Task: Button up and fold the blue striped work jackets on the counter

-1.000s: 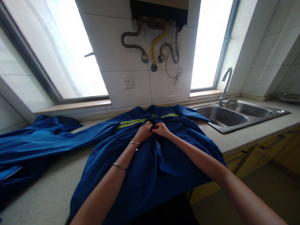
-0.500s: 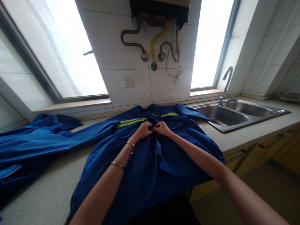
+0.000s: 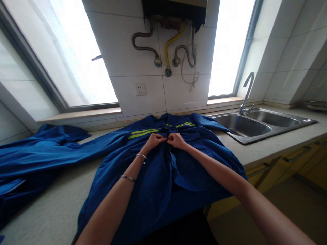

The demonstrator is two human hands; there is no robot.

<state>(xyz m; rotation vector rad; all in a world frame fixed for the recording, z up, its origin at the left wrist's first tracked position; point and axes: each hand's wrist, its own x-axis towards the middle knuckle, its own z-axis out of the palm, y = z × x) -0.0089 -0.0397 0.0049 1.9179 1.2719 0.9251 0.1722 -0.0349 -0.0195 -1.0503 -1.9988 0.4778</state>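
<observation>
A bright kitchen is filling the view, with a speckled stone countertop running along a white tiled wall. At ten o'clock a large window is letting in strong light, and at nine o'clock a crumpled blue garment is lying on the counter. At twelve o'clock a water heater is hanging on the wall, with a yellow hose coming down from it above a wall socket.

In the middle, a blue work jacket with yellow-green reflective stripes is lying on the counter, and its lower part is hanging over the front edge. The left hand, with two thin bracelets on its forearm, is pinching the jacket front near the collar. The right hand is pinching the same place, and the fingertips of both hands are nearly meeting. What is exactly between them is too small to tell.

At one o'clock a second window is shining, at two o'clock a steel double sink with a curved faucet is sitting in the counter, and at four o'clock yellow cabinets are standing below.
</observation>
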